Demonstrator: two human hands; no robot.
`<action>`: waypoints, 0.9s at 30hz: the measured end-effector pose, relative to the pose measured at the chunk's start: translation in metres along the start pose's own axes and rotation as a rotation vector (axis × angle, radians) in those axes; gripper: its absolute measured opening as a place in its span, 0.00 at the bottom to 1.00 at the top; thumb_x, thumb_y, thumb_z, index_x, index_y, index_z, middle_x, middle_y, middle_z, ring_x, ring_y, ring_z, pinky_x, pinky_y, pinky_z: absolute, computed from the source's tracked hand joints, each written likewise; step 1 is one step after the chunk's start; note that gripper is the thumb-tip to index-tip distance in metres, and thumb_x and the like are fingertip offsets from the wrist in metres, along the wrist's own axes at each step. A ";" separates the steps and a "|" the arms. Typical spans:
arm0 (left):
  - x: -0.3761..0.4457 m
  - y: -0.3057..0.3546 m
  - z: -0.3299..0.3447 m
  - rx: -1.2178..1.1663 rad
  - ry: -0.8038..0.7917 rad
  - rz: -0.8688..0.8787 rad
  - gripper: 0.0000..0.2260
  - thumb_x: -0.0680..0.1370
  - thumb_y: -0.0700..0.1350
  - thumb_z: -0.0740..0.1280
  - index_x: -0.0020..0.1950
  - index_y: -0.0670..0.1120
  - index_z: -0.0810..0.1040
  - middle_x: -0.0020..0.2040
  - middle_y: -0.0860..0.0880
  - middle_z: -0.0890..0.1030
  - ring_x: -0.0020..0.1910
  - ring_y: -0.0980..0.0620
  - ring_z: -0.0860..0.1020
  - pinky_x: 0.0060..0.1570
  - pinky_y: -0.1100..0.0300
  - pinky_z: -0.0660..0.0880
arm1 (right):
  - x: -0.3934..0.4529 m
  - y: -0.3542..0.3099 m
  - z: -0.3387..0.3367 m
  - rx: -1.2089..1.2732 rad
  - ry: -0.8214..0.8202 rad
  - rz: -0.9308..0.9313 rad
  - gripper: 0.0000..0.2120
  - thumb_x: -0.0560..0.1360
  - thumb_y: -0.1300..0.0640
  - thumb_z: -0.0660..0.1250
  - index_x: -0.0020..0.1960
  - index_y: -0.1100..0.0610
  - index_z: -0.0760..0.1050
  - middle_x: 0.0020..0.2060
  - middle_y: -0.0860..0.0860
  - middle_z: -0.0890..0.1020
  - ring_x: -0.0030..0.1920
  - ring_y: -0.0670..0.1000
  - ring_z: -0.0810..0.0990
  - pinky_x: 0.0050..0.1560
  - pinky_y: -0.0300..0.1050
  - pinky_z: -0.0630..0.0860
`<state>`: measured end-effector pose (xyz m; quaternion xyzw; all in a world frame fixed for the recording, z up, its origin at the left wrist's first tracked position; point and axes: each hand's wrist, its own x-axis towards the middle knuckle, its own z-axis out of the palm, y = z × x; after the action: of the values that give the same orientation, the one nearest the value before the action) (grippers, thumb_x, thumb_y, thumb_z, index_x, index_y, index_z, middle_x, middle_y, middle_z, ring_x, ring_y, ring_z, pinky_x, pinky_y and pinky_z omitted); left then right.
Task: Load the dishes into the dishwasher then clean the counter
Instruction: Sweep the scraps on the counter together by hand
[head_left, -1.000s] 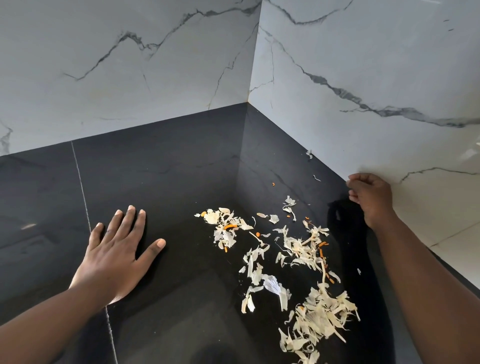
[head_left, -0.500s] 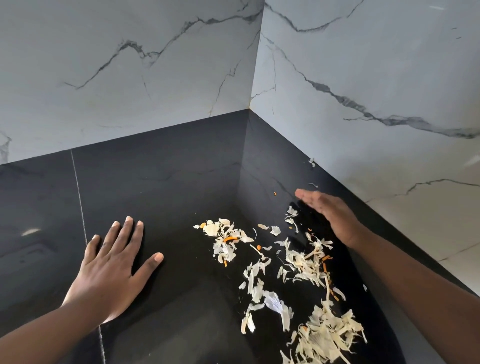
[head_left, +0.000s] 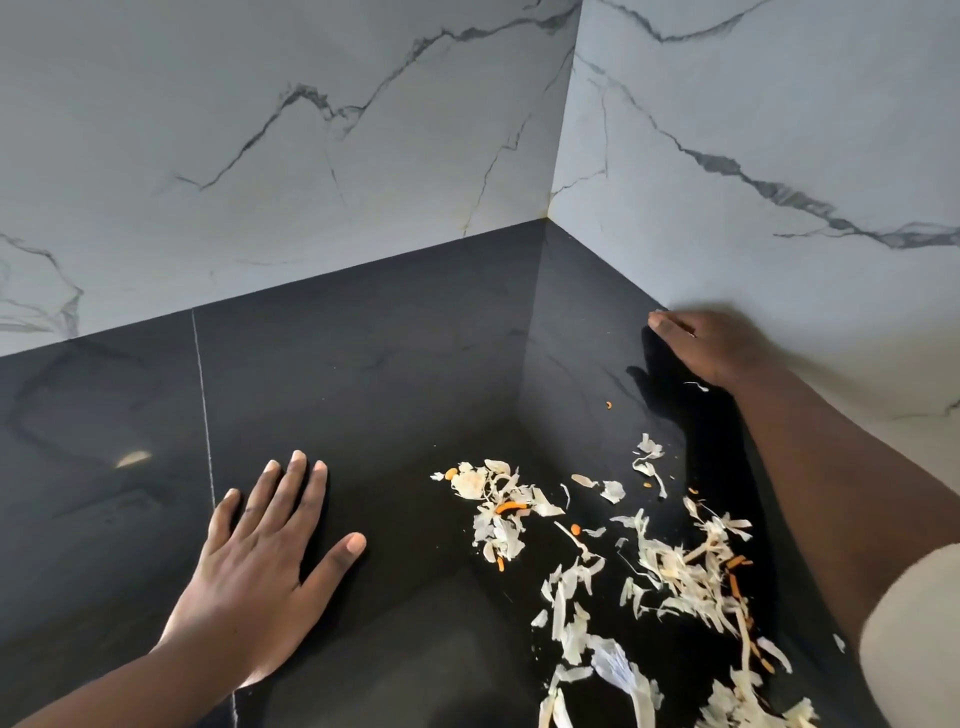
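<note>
Hands flat: left hand on counter, right hand seemingly open, scraps between.

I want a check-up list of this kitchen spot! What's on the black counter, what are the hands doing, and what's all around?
Surface: black glossy counter, with a thin pale seam running front to back on the left.
Job's things: vegetable scraps, pale shreds with orange bits, scattered at right front; no dishes or dishwasher in view.
Clutter: one stray orange bit and a pale sliver near the right wall.
Grips: left hand flat on the counter, fingers straight; right hand at the foot of the right wall, fingers extended, holding nothing seen.
Cables: nothing seen.
Surroundings: white marble walls with grey veins meeting in a corner.
</note>
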<state>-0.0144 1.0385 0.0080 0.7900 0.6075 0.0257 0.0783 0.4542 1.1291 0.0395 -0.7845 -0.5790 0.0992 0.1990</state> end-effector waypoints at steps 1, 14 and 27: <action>0.001 0.000 0.000 -0.013 0.002 -0.003 0.41 0.66 0.74 0.29 0.75 0.55 0.36 0.75 0.59 0.35 0.73 0.60 0.31 0.73 0.57 0.34 | 0.002 0.001 0.006 0.041 -0.013 0.004 0.18 0.81 0.44 0.59 0.65 0.51 0.77 0.64 0.50 0.78 0.66 0.52 0.73 0.62 0.42 0.64; 0.001 -0.003 0.000 0.014 -0.018 0.005 0.43 0.67 0.72 0.30 0.78 0.52 0.40 0.75 0.56 0.36 0.74 0.58 0.33 0.75 0.54 0.38 | -0.122 -0.041 0.033 0.308 -0.502 -0.348 0.28 0.74 0.29 0.50 0.69 0.40 0.66 0.71 0.38 0.65 0.74 0.38 0.57 0.73 0.40 0.50; -0.005 0.002 -0.006 0.001 -0.049 0.004 0.34 0.77 0.66 0.37 0.79 0.50 0.40 0.79 0.51 0.39 0.77 0.51 0.37 0.75 0.49 0.39 | -0.193 -0.206 0.070 -0.255 -0.117 -0.456 0.23 0.80 0.45 0.52 0.63 0.58 0.74 0.63 0.55 0.76 0.66 0.59 0.70 0.68 0.53 0.63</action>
<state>-0.0142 1.0334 0.0144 0.7918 0.6037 0.0062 0.0927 0.1884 1.0119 0.0500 -0.6454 -0.7590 0.0231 0.0822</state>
